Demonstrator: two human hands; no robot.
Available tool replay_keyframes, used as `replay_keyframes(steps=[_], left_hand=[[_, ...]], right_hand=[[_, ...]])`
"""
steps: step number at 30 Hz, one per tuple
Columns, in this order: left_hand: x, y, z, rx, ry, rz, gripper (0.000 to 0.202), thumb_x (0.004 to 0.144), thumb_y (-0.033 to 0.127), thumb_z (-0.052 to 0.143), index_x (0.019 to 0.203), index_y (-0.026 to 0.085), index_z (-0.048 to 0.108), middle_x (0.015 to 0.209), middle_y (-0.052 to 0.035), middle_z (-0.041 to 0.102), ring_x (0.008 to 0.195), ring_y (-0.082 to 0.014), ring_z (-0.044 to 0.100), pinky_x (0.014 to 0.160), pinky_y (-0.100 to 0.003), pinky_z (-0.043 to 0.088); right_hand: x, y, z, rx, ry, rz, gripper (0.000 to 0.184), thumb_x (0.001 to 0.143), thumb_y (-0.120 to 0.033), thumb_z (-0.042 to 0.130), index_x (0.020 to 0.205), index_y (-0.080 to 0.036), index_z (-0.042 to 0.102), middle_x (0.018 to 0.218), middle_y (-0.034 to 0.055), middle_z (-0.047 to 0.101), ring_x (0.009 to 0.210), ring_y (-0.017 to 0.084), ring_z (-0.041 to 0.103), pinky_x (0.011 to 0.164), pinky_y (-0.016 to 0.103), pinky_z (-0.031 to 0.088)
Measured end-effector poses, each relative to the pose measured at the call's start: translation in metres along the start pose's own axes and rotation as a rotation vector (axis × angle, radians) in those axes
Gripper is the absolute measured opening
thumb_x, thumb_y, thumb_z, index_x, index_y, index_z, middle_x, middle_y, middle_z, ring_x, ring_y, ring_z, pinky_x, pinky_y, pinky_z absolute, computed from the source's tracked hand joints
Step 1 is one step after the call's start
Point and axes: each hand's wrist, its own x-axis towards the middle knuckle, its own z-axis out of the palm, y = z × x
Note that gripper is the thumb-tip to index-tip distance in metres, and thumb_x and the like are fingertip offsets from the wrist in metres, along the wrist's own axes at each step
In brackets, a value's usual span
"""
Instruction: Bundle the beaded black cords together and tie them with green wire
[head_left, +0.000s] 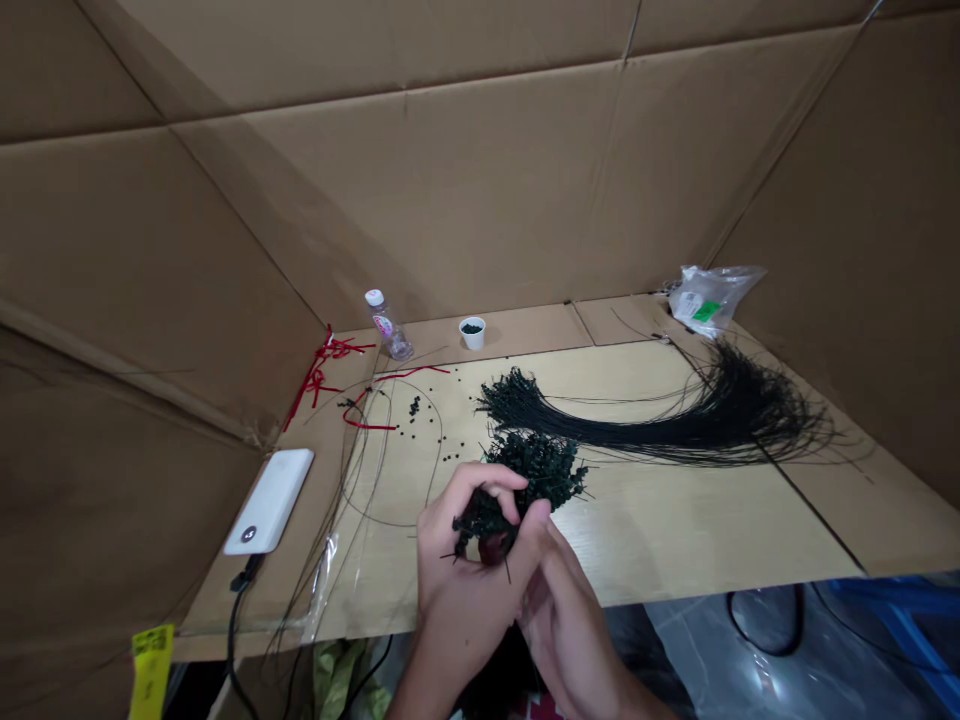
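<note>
My left hand [457, 560] curls around a dark green-black bundle of beaded strands [536, 475], with small knobbly tips sticking out past the fingers. Closed against the same bundle from the right is my right hand [562, 580], its thumb pressed close to my left fingers. A dark reddish patch shows inside the left grip; I cannot make out what it is. Just beyond my hands, a long sheaf of thin black strands [645, 432] lies across the table, its left end beaded and its right end fanned out. Several loose black beads [415, 406] are scattered left of it.
Red ties [315, 382] and thin loose wires lie at the left. A clear bottle [390, 330] and a white cup [472, 335] of dark beads stand at the back. A white power bank [270, 500] with a cable is front left; a plastic bag [709, 300] sits back right. Cardboard walls surround the table.
</note>
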Motion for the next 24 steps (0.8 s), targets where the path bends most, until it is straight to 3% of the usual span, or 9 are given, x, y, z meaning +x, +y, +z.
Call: replay_keyframes(steps=[6, 12, 16, 19, 24], left_hand=[[0.0006, -0.0012, -0.0016, 0.024, -0.020, -0.006, 0.008, 0.089, 0.032, 0.078, 0.089, 0.024, 0.076, 0.070, 0.0009, 0.064, 0.066, -0.0164, 0.068, 0.056, -0.023, 0.057], [-0.0045, -0.0064, 0.0000, -0.060, 0.062, -0.030, 0.015, 0.089, 0.032, 0.075, 0.084, 0.023, 0.065, 0.084, -0.0031, 0.070, 0.075, -0.0186, 0.071, 0.057, -0.023, 0.058], [-0.0057, -0.0068, 0.0013, -0.103, 0.088, -0.040, 0.014, 0.089, 0.028, 0.073, 0.085, 0.023, 0.061, 0.087, -0.0029, 0.072, 0.077, -0.0182, 0.073, 0.059, -0.024, 0.060], [-0.0045, -0.0042, 0.0001, -0.050, 0.041, -0.050, 0.006, 0.090, 0.025, 0.072, 0.094, 0.024, 0.067, 0.081, -0.0005, 0.071, 0.073, -0.0173, 0.071, 0.061, -0.024, 0.060], [0.0014, 0.0017, -0.0046, 0.021, -0.046, -0.018, 0.011, 0.090, 0.028, 0.076, 0.100, 0.025, 0.079, 0.076, 0.0004, 0.068, 0.071, -0.0175, 0.072, 0.058, -0.023, 0.058]], right_hand=[[0.0008, 0.0031, -0.0025, -0.011, 0.042, 0.007, 0.047, 0.078, -0.066, 0.089, 0.095, -0.024, 0.079, 0.065, -0.0045, 0.053, 0.061, 0.015, 0.044, 0.056, 0.026, 0.039], [0.0006, 0.0012, -0.0056, 0.012, 0.054, 0.033, 0.043, 0.078, -0.065, 0.090, 0.082, -0.026, 0.072, 0.071, -0.0019, 0.058, 0.064, 0.017, 0.049, 0.057, 0.029, 0.045], [0.0015, 0.0024, -0.0056, -0.006, 0.052, 0.024, 0.042, 0.081, -0.066, 0.087, 0.089, -0.027, 0.075, 0.074, -0.0018, 0.061, 0.064, 0.016, 0.052, 0.056, 0.028, 0.045], [0.0018, 0.0049, -0.0050, -0.018, 0.033, 0.012, 0.042, 0.082, -0.066, 0.087, 0.089, -0.026, 0.077, 0.072, -0.0020, 0.061, 0.062, 0.016, 0.051, 0.056, 0.028, 0.044], [0.0014, 0.0062, -0.0032, -0.035, 0.027, -0.015, 0.043, 0.081, -0.067, 0.087, 0.096, -0.027, 0.079, 0.066, -0.0042, 0.054, 0.058, 0.015, 0.045, 0.054, 0.027, 0.039]])
